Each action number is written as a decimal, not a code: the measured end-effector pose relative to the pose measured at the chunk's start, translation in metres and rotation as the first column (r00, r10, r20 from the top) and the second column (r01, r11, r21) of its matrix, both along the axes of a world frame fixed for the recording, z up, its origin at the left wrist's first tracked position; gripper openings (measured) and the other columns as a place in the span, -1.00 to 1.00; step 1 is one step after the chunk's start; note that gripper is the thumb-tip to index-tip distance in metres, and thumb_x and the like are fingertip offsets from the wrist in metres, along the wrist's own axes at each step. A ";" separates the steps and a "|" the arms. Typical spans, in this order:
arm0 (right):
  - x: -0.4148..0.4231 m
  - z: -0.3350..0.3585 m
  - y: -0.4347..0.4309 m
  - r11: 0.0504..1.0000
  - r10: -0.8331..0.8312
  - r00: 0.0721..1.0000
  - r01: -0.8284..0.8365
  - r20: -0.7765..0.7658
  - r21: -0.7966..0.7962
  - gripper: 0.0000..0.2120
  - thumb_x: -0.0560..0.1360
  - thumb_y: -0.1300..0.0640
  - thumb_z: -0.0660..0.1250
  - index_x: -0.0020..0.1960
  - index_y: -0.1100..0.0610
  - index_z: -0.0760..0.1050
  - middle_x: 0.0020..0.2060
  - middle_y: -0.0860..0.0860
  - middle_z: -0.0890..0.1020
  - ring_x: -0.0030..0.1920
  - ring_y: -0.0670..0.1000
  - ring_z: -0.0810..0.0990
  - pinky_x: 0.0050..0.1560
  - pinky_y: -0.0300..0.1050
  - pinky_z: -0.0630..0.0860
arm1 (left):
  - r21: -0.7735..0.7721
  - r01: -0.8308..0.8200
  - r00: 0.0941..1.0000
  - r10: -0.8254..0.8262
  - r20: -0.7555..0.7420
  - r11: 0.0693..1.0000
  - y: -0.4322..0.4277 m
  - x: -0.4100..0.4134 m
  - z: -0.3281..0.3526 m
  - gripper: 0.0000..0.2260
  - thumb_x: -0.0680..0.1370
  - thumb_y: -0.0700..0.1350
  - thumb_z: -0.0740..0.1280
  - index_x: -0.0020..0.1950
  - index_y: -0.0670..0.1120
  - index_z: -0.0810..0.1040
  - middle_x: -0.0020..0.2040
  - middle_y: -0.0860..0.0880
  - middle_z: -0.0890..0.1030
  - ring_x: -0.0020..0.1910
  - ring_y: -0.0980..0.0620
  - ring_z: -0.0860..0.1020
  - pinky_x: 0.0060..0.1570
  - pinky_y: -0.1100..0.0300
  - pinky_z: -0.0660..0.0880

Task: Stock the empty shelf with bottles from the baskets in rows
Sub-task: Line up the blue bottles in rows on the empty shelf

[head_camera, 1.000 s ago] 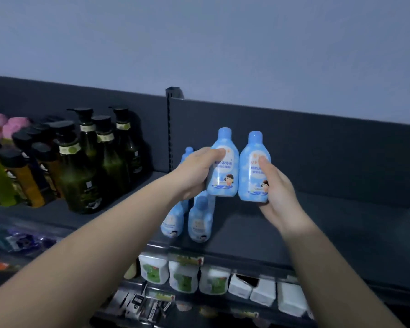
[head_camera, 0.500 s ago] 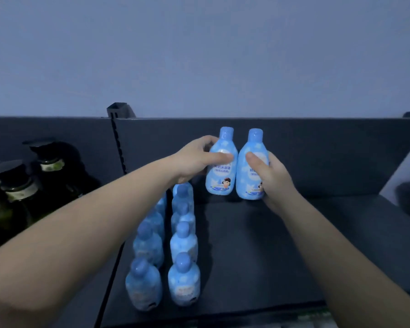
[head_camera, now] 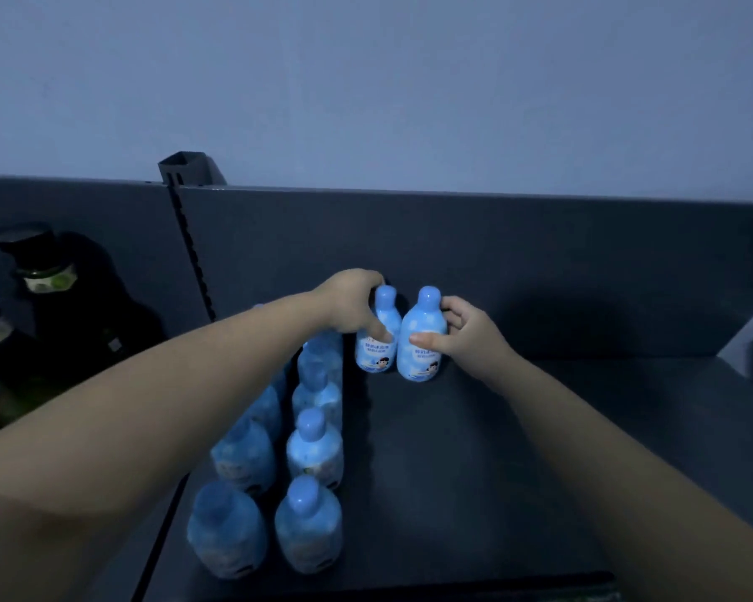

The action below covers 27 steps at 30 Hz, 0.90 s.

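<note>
Grip looked firm: our left hand (head_camera: 349, 307) clasped the first bottle (head_camera: 378, 356), our right hand (head_camera: 470, 337) the second bottle (head_camera: 422, 325); we judged both needed seating upright, aligned with the rows (head_camera: 314, 454).

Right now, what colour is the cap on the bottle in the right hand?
Light blue, matching the bottle body, held by the right hand. Head view shows it best.

Right of the bottle rows (head_camera: 313, 445), open shelf (head_camera: 474, 471) admits my reach; the back panel (head_camera: 540, 262) limits depth.
</note>
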State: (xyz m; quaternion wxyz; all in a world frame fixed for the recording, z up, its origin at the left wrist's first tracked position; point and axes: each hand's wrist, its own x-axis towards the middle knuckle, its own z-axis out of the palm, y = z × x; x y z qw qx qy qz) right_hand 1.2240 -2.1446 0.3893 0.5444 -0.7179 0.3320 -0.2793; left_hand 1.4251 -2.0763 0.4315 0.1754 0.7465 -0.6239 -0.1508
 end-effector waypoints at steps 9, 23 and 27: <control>0.011 -0.046 -0.028 0.987 -0.005 0.971 -0.033 -0.239 -0.154 -0.53 0.29 0.15 0.61 0.13 0.00 0.52 -0.05 -0.10 0.63 0.02 -0.05 0.61 0.07 -0.12 0.54 | 0.164 -0.031 0.972 -0.008 0.236 0.986 -0.010 -0.009 -0.017 -0.59 0.27 0.12 0.60 -0.13 0.00 0.45 -0.17 0.05 0.51 -0.17 -0.02 0.52 -0.24 0.14 0.45; 0.017 -0.046 -0.028 0.901 -0.110 0.893 -0.097 -0.437 -0.423 -0.62 0.40 0.11 0.45 0.14 0.06 0.37 -0.03 -0.02 0.52 -0.02 0.03 0.50 -0.07 -0.09 0.39 | 0.143 -0.163 0.944 0.112 0.311 0.976 -0.013 -0.021 -0.029 -0.52 0.35 0.06 0.56 0.01 -0.06 0.34 -0.12 0.01 0.45 -0.13 -0.06 0.48 -0.31 0.13 0.34; 0.019 -0.041 -0.025 0.881 -0.119 0.865 -0.135 -0.488 -0.454 -0.61 0.44 0.08 0.45 0.16 0.10 0.34 -0.07 -0.05 0.47 -0.06 0.02 0.47 -0.10 -0.08 0.37 | 0.141 -0.179 0.931 0.121 0.343 0.974 -0.011 -0.021 -0.029 -0.54 0.39 0.05 0.54 0.10 -0.08 0.37 -0.07 -0.02 0.44 -0.12 -0.08 0.48 -0.28 0.11 0.35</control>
